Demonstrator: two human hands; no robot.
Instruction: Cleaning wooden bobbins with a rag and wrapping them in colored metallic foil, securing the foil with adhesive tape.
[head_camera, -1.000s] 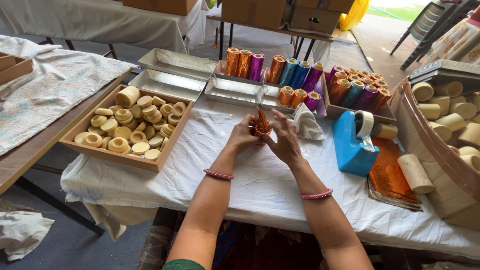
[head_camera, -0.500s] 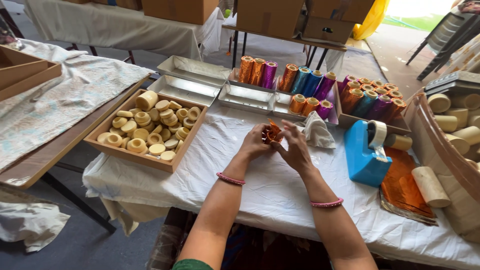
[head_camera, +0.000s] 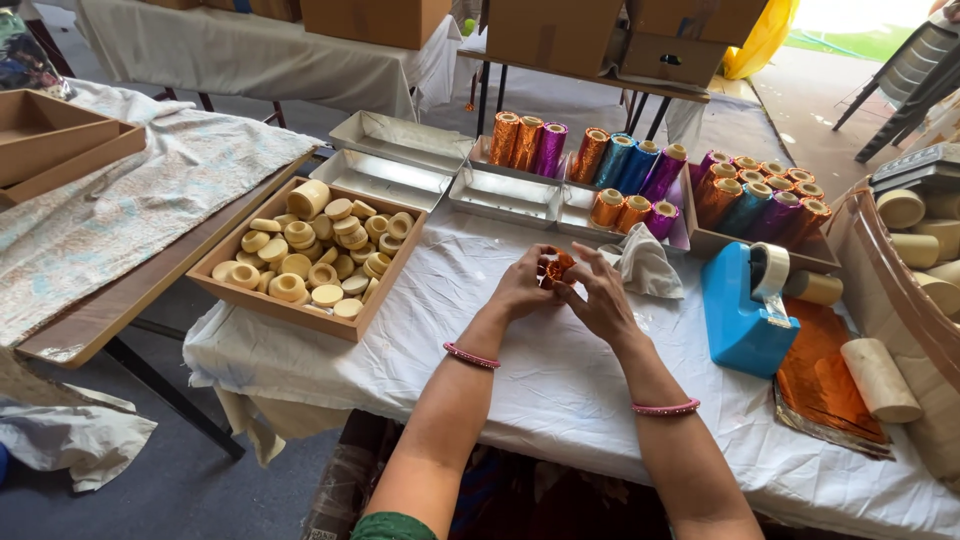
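The left hand (head_camera: 522, 285) and the right hand (head_camera: 600, 297) meet above the tabletop (head_camera: 520, 380), both closed around one small piece wrapped in orange foil (head_camera: 556, 268), held between the fingertips of the two hands. Each wrist wears a pink bangle.

Just beyond the right hand lies a crumpled white cloth (head_camera: 645, 265). Further to the right of that hand stands a blue tape dispenser (head_camera: 745, 310), and past it a stack of orange foil sheets (head_camera: 825, 385) with a cream cardboard tube (head_camera: 880, 380) lying on it. At the far right edge a brown basket (head_camera: 880, 270) holds more cream tubes.

To the left of the left hand, a little apart, sits a wooden tray (head_camera: 275, 305) filled with pale round discs (head_camera: 300, 265).

Beyond both hands stand empty metal trays (head_camera: 505, 195), and behind them rolls of coloured foil (head_camera: 585, 155) in orange, purple and blue, some upright in a row, others gathered in a box to the right.

Far left of the hands, a second table carries a patterned cloth (head_camera: 130, 210) and brown wooden boxes (head_camera: 50, 140).
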